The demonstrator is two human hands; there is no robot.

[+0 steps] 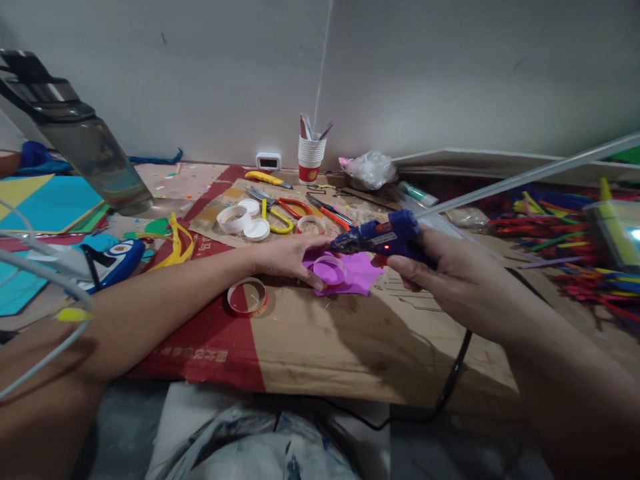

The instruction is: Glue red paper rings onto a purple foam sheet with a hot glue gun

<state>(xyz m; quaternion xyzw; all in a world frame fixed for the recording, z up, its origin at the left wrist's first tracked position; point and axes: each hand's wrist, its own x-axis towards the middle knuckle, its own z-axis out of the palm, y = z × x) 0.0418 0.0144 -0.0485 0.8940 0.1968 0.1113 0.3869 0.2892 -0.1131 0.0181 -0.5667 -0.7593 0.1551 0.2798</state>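
Note:
My right hand [445, 270] is closed round a blue glue gun [383, 237] with a long clear glue stick sticking out behind it. Its nozzle points left, just above a purple ring [329, 270] lying on a purple sheet [357, 275]. My left hand [293, 257] rests on the cardboard [350, 340], its fingers curled against the purple ring and pressing on the sheet. A white-and-red ring [247, 297] lies on the cardboard just below my left wrist.
Tape rings [234, 218], scissors [280, 208], a cutter [265, 178] and a paper cup of pens [311, 158] sit farther back. Coloured sticks [555, 233] pile up at the right. A water bottle [85, 143] and coloured sheets [45, 203] are at the left. The gun's black cord [450, 383] trails toward me.

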